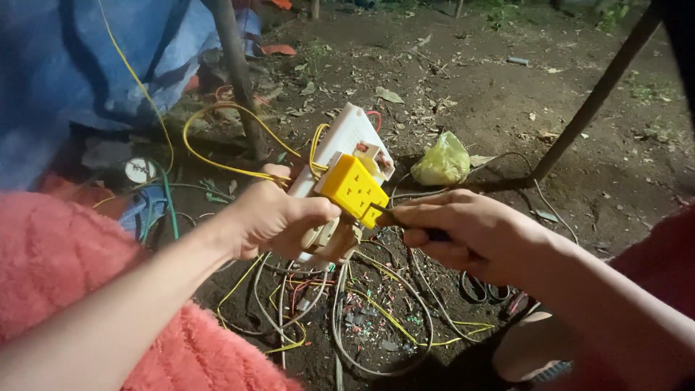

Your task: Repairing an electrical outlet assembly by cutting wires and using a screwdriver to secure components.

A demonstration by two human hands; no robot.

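While left hand [279,217] wraps tight round white board [346,141], thumb pressed beside yellow socket [352,190], right hand [470,232] closes fist-like on dark screwdriver [402,221], tip touching socket's lower corner. Yellow wire [217,137] loops off board. Loose wires [376,311] on dirt below; green bag [441,161] behind.

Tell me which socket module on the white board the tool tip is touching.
The yellow socket module, held up nearest the hands; the tool in the right hand meets its lower edge. The other fittings behind it are white.

Head camera, looking down, close over hands [376,224].
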